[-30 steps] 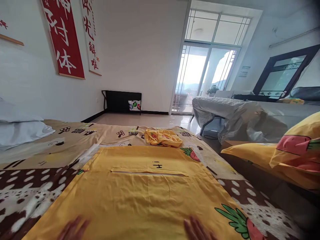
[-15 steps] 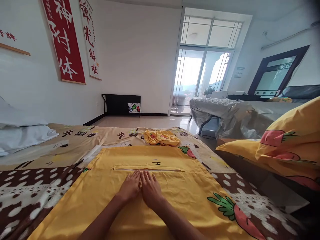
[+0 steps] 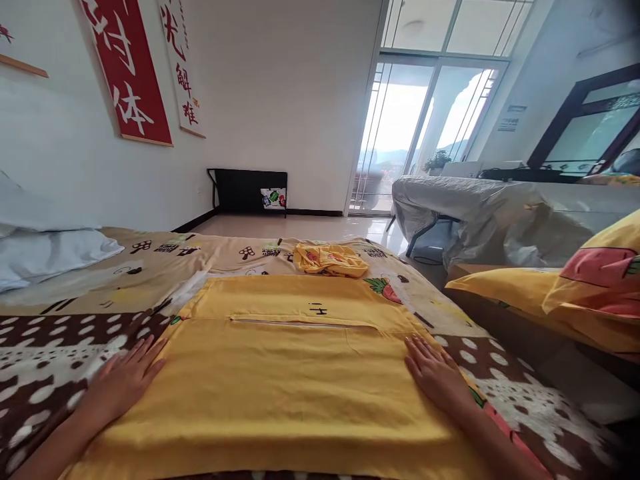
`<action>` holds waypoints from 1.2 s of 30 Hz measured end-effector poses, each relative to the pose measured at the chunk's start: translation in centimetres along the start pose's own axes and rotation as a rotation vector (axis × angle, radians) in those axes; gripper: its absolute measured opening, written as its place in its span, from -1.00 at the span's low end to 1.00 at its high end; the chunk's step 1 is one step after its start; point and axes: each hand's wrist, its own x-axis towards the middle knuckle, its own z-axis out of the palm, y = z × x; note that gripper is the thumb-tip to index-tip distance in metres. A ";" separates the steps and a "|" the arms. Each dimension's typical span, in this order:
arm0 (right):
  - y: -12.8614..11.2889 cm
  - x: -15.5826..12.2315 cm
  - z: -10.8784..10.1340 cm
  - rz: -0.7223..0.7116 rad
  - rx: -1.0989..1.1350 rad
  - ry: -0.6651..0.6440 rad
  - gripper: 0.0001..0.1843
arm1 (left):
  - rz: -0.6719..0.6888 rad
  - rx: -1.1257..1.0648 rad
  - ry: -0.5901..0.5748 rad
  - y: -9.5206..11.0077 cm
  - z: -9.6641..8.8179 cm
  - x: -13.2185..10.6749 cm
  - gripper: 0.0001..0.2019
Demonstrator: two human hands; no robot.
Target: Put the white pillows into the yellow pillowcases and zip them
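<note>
A yellow pillowcase (image 3: 280, 380) with a carrot-like print and a long zipper slit (image 3: 305, 324) lies spread flat before me. My left hand (image 3: 127, 370) rests at its left edge, palm down, fingers spread, partly over the patterned blanket. On the opposite edge my right hand (image 3: 433, 367) lies flat on the cloth with fingers stretched out. Neither hand holds anything. Beyond the pillowcase's far edge sits a crumpled yellow cloth (image 3: 330, 260) with a similar print. My right forearm covers part of a printed carrot at the right edge.
The patterned blanket (image 3: 55, 333) spreads under everything. White cloth (image 3: 55, 253) lies at the far left. To the right is a stack of yellow printed fabric (image 3: 595, 280) near a plastic-covered table (image 3: 450, 197). A black folded item (image 3: 237, 193) leans on the back wall.
My hands have moved apart from the middle of the pillowcase, just below the zipper, to its left and right edges. The fabric between looks smoother. The camera view has tilted down slightly.
</note>
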 end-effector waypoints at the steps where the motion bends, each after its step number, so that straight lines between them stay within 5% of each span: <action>1: -0.5 0.0 -0.2 0.024 -0.015 0.014 -0.41 | -0.025 0.001 0.024 0.7 -0.5 0.1 -0.50; 5: -6.3 1.2 -2.5 -0.063 0.125 0.024 -0.42 | 0.079 -0.034 0.012 7.0 -3.9 2.1 -0.48; 10: -18.7 5.3 -6.2 -0.411 0.427 -0.010 -0.45 | 0.264 -0.241 -0.102 19.4 -7.5 8.0 -0.45; 13: -24.6 8.6 -6.4 -0.477 0.454 -0.040 -0.48 | 0.303 -0.291 -0.112 25.3 -7.1 12.0 -0.46; 16: -26.9 12.3 -5.1 -0.509 0.451 -0.084 -0.49 | 0.294 -0.305 -0.136 27.8 -5.0 15.8 -0.48; 18: -26.3 15.0 -3.9 -0.517 0.448 -0.103 -0.48 | 0.267 -0.301 -0.145 27.4 -3.5 18.3 -0.48; 21: -22.4 19.0 -2.1 -0.451 0.430 -0.115 -0.42 | 0.169 -0.289 -0.136 24.1 -1.8 21.6 -0.43; 27: -6.3 23.3 1.9 -0.043 0.227 -0.043 -0.36 | -0.117 -0.219 -0.121 11.6 -0.7 23.8 -0.34; 30: -0.6 23.2 3.0 0.176 0.052 0.055 -0.37 | -0.186 -0.173 -0.131 7.9 -0.9 23.3 -0.35; 33: -0.2 22.9 2.1 0.268 -0.034 0.061 -0.37 | -0.220 -0.105 -0.082 7.8 -1.3 22.8 -0.38; 36: -3.4 21.6 -1.3 0.257 -0.076 0.070 -0.42 | -0.179 -0.042 -0.014 10.0 -2.4 22.4 -0.47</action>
